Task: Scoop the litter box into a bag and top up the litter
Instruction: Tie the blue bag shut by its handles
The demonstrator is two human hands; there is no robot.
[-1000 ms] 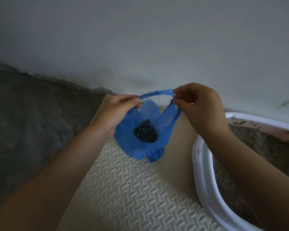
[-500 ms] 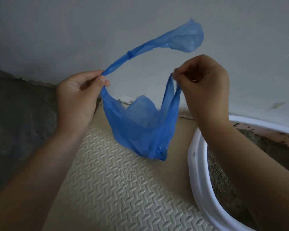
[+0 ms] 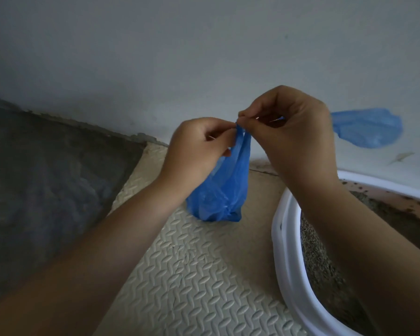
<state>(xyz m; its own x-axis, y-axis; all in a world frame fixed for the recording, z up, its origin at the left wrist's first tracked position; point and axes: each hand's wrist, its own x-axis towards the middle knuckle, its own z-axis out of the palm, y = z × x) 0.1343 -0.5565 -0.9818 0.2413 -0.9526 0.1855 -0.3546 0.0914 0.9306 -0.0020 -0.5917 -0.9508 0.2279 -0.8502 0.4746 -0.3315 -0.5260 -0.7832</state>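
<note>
- Grip, left hand [image 3: 199, 141]: the fingers are curled, and thumb and forefinger are pressed together on the gathered neck of the blue bag [image 3: 222, 190], just below where its two handle strips meet.
- Grip, right hand [image 3: 295, 134]: the fingers are likewise curled. Its fingertips [image 3: 243, 116] pinch the top of the same strips, touching or almost touching the left hand's fingertips. How the strips cross inside the two pinches is hidden.
- Loose handle end [image 3: 366, 127]: a flattened loop of blue film trails out past the right hand's far side and hangs free in front of the wall [image 3: 204, 44].
- Bag body: it hangs from the two pinches, narrow at the neck and fuller at the bottom. It is above the mat [image 3: 180, 267] or just touching it; which cannot be told. Its contents do not show.
- Litter box [image 3: 284, 253]: a white-rimmed tub stands on the mat to the right, well apart from the bag. Grey litter [image 3: 325, 267] lies low inside, and the inner wall is soiled.
- Surroundings: a dark rough floor [image 3: 46, 185] lies left of the mat.
- Step in hand (judgement): the bag is being tied off, which suggests that scooping is finished.
- Next move (judgement): the loose end needs passing through a loop and drawing tight without tearing the thin film. The topping-up follows, and no fresh litter supply is in view.
</note>
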